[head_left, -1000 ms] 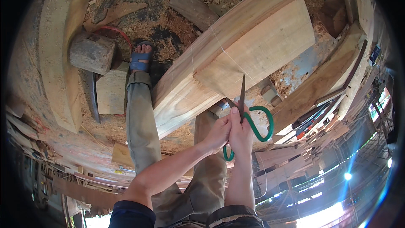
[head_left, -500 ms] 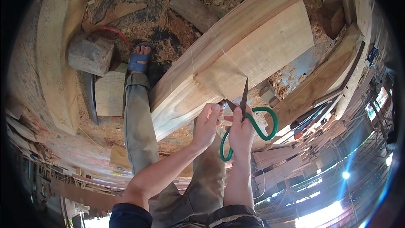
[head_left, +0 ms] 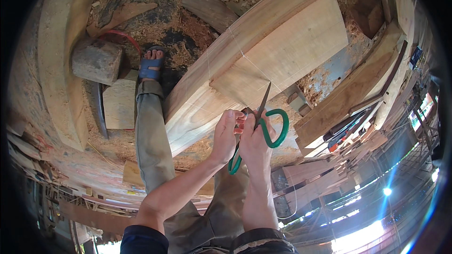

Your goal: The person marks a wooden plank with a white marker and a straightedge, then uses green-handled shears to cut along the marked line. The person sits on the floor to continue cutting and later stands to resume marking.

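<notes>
Near the timber block: I log green-handled scissors clasped in right hand; left hand, fingers curled, touching them.

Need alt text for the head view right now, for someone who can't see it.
Both hands meet over a large pale timber block: the right hand holds green-handled scissors, blades pointing up at the block, the left hand against them. Below lie sawdust and a sandalled foot.

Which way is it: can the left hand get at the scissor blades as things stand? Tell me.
Probably yes. The left hand is already up against the right hand holding the green-handled scissors, and the blades jut upward over the timber block with nothing between.
</notes>
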A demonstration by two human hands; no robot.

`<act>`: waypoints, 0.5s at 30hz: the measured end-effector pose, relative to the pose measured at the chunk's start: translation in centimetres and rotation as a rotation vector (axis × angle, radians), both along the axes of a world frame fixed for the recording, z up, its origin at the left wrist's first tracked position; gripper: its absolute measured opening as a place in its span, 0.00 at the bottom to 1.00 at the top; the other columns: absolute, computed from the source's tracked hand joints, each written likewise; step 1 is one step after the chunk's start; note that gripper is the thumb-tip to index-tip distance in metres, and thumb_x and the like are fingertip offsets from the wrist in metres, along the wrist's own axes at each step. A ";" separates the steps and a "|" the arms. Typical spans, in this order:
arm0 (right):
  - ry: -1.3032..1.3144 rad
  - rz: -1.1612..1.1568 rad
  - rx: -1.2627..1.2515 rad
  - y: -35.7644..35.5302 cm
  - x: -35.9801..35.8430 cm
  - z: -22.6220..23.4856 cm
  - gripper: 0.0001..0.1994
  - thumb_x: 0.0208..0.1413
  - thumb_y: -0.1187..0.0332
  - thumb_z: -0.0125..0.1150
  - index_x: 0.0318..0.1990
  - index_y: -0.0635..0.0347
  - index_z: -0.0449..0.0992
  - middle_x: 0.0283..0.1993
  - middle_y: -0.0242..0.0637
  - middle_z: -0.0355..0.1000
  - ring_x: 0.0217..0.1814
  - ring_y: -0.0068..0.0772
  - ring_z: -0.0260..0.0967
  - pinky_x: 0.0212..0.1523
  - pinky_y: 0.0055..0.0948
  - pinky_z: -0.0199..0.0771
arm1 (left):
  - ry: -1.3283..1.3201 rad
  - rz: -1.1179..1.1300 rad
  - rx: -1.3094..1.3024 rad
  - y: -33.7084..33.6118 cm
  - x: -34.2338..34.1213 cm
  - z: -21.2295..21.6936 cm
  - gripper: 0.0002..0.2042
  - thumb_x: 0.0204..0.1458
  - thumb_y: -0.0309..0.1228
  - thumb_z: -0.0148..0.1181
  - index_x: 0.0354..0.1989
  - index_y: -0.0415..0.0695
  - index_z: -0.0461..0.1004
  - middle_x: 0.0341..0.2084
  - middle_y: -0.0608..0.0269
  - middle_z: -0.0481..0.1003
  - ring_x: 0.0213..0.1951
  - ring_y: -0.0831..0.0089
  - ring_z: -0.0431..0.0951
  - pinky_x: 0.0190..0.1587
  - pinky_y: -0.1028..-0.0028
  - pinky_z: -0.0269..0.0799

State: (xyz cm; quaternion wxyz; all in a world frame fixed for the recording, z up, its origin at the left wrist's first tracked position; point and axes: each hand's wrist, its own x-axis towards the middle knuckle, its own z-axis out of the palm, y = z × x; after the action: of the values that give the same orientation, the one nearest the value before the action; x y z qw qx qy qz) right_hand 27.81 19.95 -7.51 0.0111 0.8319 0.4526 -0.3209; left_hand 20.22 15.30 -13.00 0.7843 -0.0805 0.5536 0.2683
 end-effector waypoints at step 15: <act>0.185 0.195 -0.194 -1.0 -0.7 1.2 0.26 0.67 0.67 0.57 0.68 0.72 0.63 0.63 0.62 0.69 0.53 0.66 0.77 0.44 0.52 0.82 | 0.188 0.071 -0.037 -0.4 -3.5 -1.2 0.22 0.75 0.50 0.41 0.49 0.43 0.73 0.42 0.63 0.76 0.44 0.75 0.76 0.46 0.72 0.72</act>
State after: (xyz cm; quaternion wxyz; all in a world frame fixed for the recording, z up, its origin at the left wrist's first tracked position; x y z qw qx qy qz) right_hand 27.08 18.92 -6.27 0.0808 0.7459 0.4971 -0.4360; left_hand 16.69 14.93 -14.24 0.7174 -0.0889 0.6261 0.2923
